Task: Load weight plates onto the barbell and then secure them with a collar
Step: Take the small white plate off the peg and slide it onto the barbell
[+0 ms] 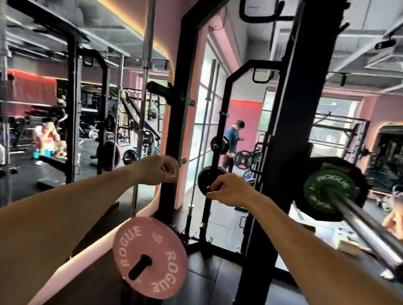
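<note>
The barbell sleeve (368,224) runs from the lower right up to the black rack upright (287,157). A green Rogue plate (326,190) sits on it against a larger black plate (352,171). I see no collar on the sleeve. My left hand (158,169) reaches forward with fingers loosely curled beside the storage upright (176,127), just under a short peg (183,160), holding nothing I can see. My right hand (229,187) is stretched out with fingertips overlapping a small black plate (206,178); whether they touch it I cannot tell. A pink Rogue plate (149,257) hangs on a low peg below my hands.
A bare vertical bar (145,78) stands left of the storage upright. Another rack (216,141) with plates stands behind. A person in blue (233,140) stands farther back, and seated people are at far left (48,138) and far right (401,221). The floor is dark rubber.
</note>
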